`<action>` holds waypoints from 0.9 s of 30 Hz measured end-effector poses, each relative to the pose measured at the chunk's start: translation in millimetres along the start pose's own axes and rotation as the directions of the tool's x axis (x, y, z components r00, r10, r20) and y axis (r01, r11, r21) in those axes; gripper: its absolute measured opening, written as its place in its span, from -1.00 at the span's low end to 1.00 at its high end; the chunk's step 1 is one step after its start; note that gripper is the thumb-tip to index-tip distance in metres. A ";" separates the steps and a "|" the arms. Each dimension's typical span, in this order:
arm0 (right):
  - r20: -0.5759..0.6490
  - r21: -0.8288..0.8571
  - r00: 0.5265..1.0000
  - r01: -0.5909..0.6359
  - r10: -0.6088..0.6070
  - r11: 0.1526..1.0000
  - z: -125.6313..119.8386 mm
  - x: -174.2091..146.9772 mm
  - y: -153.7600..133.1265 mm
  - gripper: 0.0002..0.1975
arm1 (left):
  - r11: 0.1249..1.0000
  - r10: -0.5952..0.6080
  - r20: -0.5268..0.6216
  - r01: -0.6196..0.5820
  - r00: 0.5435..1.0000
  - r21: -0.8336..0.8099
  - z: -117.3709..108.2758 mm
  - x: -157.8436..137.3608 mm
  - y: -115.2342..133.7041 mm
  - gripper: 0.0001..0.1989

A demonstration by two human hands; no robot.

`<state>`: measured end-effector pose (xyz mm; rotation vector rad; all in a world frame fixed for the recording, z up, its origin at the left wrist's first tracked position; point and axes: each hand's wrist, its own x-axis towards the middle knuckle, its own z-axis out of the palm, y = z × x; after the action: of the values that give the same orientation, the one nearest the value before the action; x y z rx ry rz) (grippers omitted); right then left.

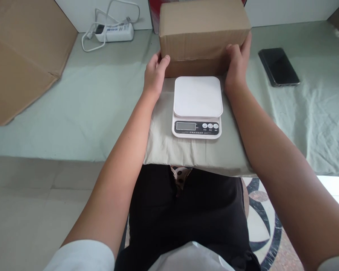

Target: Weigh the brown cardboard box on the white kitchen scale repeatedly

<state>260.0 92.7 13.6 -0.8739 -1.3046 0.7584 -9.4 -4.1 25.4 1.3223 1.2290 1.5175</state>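
Black trousers (186, 210) and white sleeves of the person filled the bottom of the view, with both bare forearms reaching forward from them over a patterned floor (261, 222). Both hands were closed on a sealed brown cardboard box (203, 30), one at each end. At the box's near left corner, the left hand (154, 75) had its thumb against the front face and its fingers wrapped round the side, out of sight. On the opposite end, the right hand (237, 66) pressed its palm and fingers against the right side, with the thumb on the front face. Held so, the box stood upright on the pale green cloth (101, 105) covering the table, its front face shadowed at the bottom. Directly below the grip, between the two wrists, sat a white digital kitchen scale (197, 107), its platform bare and its display blank; the box's near edge appeared just beyond it. Right of the right hand, apart from it, lay a black phone (278, 66), face up. Left of the left hand, further back, lay a white power strip (114, 33) with a looped cable. A large flattened cardboard sheet (19, 56) lay well to the left.
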 end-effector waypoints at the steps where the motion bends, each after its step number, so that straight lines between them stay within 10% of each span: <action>1: 0.006 0.014 1.000 0.007 -0.007 1.000 1.0 -1.7 -1.6 -0.40 | 1.000 -0.001 -0.002 0.001 1.000 0.007 0.6 -1.5 1.6 -0.69; 7: 0.027 -0.019 0.999 0.018 -0.018 1.000 -6.0 -5.1 1.5 -0.38 | 0.999 -0.023 -0.009 0.023 1.000 -0.030 5.8 -14.4 16.9 -0.88; 15: 0.088 -0.138 0.986 0.155 -0.144 0.978 -16.6 1.2 10.0 -0.15 | 0.993 0.056 -0.058 -0.062 0.997 -0.101 2.1 -1.0 9.7 -0.35; 20: 0.123 -0.075 0.921 0.379 -0.369 0.922 -20.2 -51.0 -52.9 0.01 | 0.970 0.228 -0.121 -0.236 0.966 -0.061 -1.1 -38.9 33.5 -0.21; 27: 0.019 -0.126 0.968 0.251 -0.251 0.960 -50.5 -139.8 -85.3 0.05 | 0.949 0.279 -0.131 -0.294 0.951 -0.113 -2.9 -122.8 38.2 -0.26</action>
<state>292.0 -75.6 18.4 -0.7889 -1.4472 0.4808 10.6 -131.0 31.9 1.3880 1.0160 1.8685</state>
